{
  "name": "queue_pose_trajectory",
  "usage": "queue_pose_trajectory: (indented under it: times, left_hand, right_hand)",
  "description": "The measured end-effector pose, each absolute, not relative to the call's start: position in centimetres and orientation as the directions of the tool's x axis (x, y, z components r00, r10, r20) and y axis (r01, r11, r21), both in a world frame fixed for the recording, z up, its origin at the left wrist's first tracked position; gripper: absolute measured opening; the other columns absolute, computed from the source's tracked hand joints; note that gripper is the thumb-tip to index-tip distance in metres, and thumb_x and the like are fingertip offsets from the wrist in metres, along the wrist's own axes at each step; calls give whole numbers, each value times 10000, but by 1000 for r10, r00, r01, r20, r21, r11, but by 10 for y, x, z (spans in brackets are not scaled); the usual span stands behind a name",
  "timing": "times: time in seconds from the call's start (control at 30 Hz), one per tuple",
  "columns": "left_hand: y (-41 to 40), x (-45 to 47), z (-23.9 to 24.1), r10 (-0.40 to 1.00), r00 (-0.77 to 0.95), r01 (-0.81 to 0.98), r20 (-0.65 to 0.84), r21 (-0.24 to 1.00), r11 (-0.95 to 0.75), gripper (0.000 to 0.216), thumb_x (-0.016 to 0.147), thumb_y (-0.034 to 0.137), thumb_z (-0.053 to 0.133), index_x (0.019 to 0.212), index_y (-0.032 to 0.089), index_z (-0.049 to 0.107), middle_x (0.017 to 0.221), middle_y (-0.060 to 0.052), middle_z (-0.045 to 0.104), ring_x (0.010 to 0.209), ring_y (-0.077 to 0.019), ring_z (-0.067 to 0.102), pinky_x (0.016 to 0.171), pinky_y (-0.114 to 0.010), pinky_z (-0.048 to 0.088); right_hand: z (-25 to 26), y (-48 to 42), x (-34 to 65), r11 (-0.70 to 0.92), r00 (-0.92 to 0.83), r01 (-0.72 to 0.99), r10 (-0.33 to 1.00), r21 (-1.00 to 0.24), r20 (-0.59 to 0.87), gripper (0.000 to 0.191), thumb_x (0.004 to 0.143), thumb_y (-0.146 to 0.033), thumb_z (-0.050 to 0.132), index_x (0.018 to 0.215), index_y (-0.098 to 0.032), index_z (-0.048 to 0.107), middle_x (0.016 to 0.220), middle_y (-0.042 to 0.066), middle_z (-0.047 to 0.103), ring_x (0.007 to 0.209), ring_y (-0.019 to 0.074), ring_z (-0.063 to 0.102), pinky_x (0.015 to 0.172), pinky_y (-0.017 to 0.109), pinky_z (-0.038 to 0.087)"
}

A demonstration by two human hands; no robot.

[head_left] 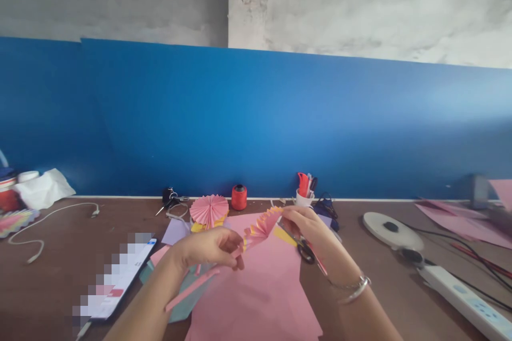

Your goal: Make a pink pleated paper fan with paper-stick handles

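My left hand (212, 248) and my right hand (308, 226) hold a pink and yellow accordion-pleated paper strip (262, 226) stretched between them above the table. Each hand pinches one end, and the strip arches upward in the middle. A silver bracelet (356, 287) sits on my right wrist. Beneath the hands lies a large pink paper sheet (260, 287), with a thin pink folded strip (192, 287) under my left wrist. Black scissors (306, 250) rest on the sheet just under my right hand.
A finished pink paper fan (208, 209), red thread spool (239, 197) and white cup of pens (304, 194) stand by the blue wall. A white cable (44, 224) lies left; a power strip (464, 298), round white lamp base (392, 229) and pink sheets (468, 221) lie right.
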State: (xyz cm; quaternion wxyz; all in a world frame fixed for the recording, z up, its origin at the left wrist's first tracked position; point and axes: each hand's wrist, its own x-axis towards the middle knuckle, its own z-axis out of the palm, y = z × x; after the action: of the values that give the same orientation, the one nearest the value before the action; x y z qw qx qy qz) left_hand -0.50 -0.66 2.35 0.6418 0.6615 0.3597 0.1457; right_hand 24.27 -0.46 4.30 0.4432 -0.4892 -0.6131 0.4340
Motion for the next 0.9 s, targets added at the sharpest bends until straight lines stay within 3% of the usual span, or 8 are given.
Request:
queue_pose_trajectory:
  times: [0.13, 0.27, 0.47, 0.6, 0.73, 0.9]
  left_hand:
    - [-4, 0, 16, 712, 693, 48, -113, 993, 110, 178, 690, 210, 652, 802, 176, 518, 848, -54, 663, 615, -106, 557, 474, -190, 337]
    - [-1, -1, 13, 766, 640, -247, 64, 961, 125, 198, 682, 188, 641, 854, 147, 552, 711, -36, 626, 468, -46, 354, 435, -202, 196]
    - [5, 8, 8, 886, 461, -477, 54, 857, 196, 328, 815, 401, 575, 963, 111, 613, 533, 51, 442, 412, -34, 175, 399, -199, 119]
    - [9, 13, 5, 901, 427, -606, 77, 764, 221, 311, 837, 417, 565, 903, 116, 608, 503, 77, 348, 402, -31, 143, 378, -171, 119]
    - [7, 14, 7, 920, 377, -700, 106, 683, 209, 277, 854, 407, 546, 931, 144, 585, 526, 79, 341, 403, -37, 172, 372, -161, 152]
    - [3, 17, 9, 929, 349, -721, 125, 669, 181, 332, 823, 474, 564, 980, 182, 563, 568, 78, 368, 404, -35, 147, 361, -152, 150]
  right_hand:
    - [48, -8, 241, 166, -58, 124, 985, -978, 160, 325, 756, -387, 531, 512, -174, 502, 471, -37, 449, 415, 70, 331, 438, 231, 226]
    - [47, -6, 243, 188, -12, 20, 982, -982, 188, 300, 764, -404, 559, 567, -178, 535, 521, -29, 497, 444, 77, 381, 452, 221, 278]
    - [24, 15, 244, 142, -35, -72, 989, -987, 144, 320, 711, -496, 625, 661, -181, 604, 650, 14, 607, 548, 114, 508, 571, 243, 401]
    - [9, 21, 239, 145, -103, 23, 985, -989, 142, 374, 740, -536, 596, 732, -164, 640, 710, 42, 635, 632, 145, 553, 654, 273, 423]
    - [12, 13, 229, 157, -166, 103, 976, -982, 139, 360, 786, -501, 571, 695, -161, 642, 711, 40, 642, 677, 150, 564, 671, 266, 419]
    - [16, 7, 215, 116, -162, -2, 980, -993, 115, 364, 732, -505, 645, 705, -143, 676, 640, 35, 636, 619, 144, 564, 664, 272, 439]
